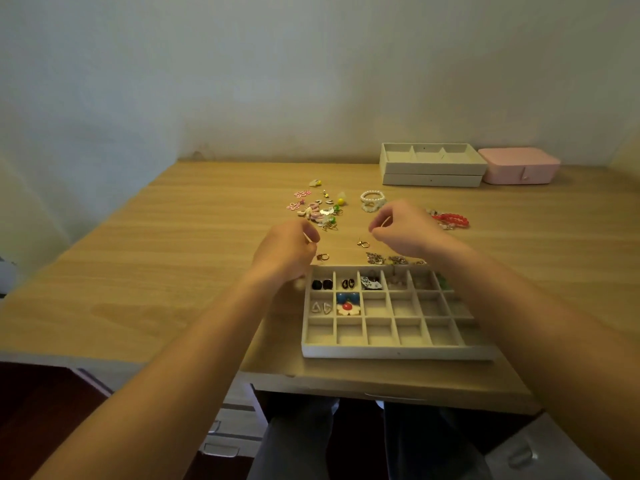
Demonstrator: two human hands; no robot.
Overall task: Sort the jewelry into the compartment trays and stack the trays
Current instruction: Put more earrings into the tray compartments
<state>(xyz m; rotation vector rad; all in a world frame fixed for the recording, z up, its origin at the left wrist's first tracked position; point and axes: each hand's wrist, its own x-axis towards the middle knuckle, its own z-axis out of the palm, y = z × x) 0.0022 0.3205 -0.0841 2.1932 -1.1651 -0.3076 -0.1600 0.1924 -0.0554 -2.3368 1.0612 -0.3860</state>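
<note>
A beige compartment tray (pixel 398 351) lies at the table's near edge, with earrings in several of its far and left cells. Just beyond its far left corner my left hand (pixel 287 252) hovers and pinches a thin pale piece at its fingertips. My right hand (pixel 403 230) is raised beyond the tray's far edge and pinches a similar thin piece. Loose jewelry (pixel 322 211) is scattered farther back. A gold earring (pixel 363 242) and a ring (pixel 322 257) lie between my hands.
A pearl bracelet (pixel 372 199) and a red bead bracelet (pixel 452 220) lie behind my right hand. Two stacked beige trays (pixel 433 166) and a pink jewelry box (pixel 519 166) stand at the back right by the wall. The table's front edge is near.
</note>
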